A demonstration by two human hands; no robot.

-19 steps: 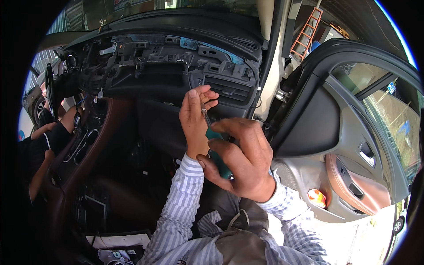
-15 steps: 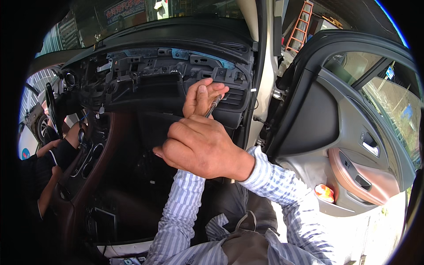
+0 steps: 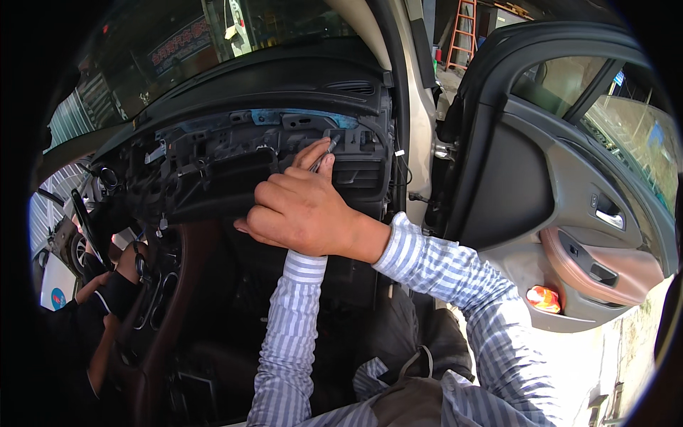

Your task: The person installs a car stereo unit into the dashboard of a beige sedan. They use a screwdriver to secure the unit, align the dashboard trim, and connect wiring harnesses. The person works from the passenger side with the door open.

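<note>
My right hand (image 3: 306,210) is closed over the handle of a screwdriver (image 3: 330,147), hiding the handle, which was green earlier. My left hand (image 3: 311,152) lies mostly behind it, its fingers on the metal shaft close to the tip. The tip is at the exposed brackets (image 3: 354,141) along the dashboard's upper right, just above an air vent (image 3: 356,174). A blue strip (image 3: 313,116) runs behind these brackets.
An open door (image 3: 498,185) fills the right side, with an orange-red object (image 3: 543,299) in its pocket. Another person (image 3: 103,299) sits at the left near the steering wheel (image 3: 89,224). A centre console (image 3: 156,285) lies between us; a ladder (image 3: 462,32) stands outside.
Both hands and the screwdriver have moved up and forward toward the brackets. My right hand has turned over the handle, covering it. The view has shifted, putting the dashboard lower in frame.
</note>
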